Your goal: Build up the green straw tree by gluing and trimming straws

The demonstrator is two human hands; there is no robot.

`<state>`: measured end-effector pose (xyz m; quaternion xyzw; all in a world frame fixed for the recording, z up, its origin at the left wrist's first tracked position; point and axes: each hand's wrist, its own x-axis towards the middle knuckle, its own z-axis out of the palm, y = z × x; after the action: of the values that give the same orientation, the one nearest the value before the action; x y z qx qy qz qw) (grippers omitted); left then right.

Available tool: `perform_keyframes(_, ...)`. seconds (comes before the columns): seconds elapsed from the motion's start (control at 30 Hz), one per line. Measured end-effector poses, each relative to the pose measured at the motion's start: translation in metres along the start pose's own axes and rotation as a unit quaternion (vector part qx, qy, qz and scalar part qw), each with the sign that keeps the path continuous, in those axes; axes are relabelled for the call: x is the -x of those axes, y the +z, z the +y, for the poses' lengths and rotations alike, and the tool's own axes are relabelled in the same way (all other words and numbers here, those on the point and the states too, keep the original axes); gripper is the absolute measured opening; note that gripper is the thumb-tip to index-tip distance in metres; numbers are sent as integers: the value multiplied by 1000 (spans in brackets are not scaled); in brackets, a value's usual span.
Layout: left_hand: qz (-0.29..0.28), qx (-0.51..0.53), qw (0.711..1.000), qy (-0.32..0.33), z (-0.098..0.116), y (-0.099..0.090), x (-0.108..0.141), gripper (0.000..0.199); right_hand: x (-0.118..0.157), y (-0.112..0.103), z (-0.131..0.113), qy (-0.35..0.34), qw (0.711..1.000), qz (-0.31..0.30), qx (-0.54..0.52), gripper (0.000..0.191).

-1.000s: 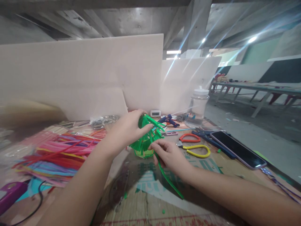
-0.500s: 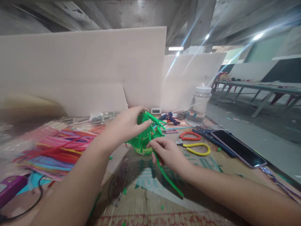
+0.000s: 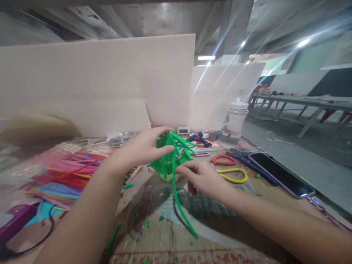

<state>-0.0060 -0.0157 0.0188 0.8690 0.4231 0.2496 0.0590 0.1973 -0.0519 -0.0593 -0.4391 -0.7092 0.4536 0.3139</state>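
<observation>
My left hand point(image 3: 150, 148) is closed around the top and left side of a small cone-shaped frame of green pipe cleaners point(image 3: 165, 161), thumb across its front. The frame stands on the table, with several green ends sticking out on its right. One long green pipe cleaner point(image 3: 178, 205) hangs from the front and curves down toward me, its far end near the tabletop. My right hand point(image 3: 202, 178) is just right of this strand, fingers loosely bent and apart, fingertips beside it. Whether they touch it is hard to see.
Scissors with red and yellow handles point(image 3: 233, 175), a phone point(image 3: 280, 174) and a water bottle point(image 3: 233, 123) are on the right. A blue glue gun point(image 3: 198, 138) lies behind. Coloured pipe cleaners point(image 3: 74, 170) and a purple tool point(image 3: 18, 222) are on the left.
The long green pipe cleaner has come out of my right hand's grip and swung left, hanging in front of the frame. My right fingers have loosened. My left hand keeps its hold.
</observation>
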Motion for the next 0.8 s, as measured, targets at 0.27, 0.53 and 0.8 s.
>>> perform_keyframes(0.27,11,20,1000,12,3,6,-3,47,-8,-46,-24,-205,941,189,189,18)
perform_keyframes(0.53,-8,68,997,31,-7,10,-5,52,-48,-74,-24,-156,974,50,158,28)
perform_keyframes(0.8,-16,40,999,13,-5,12,-5,61,-53,-77,-16,-136,972,39,188,32)
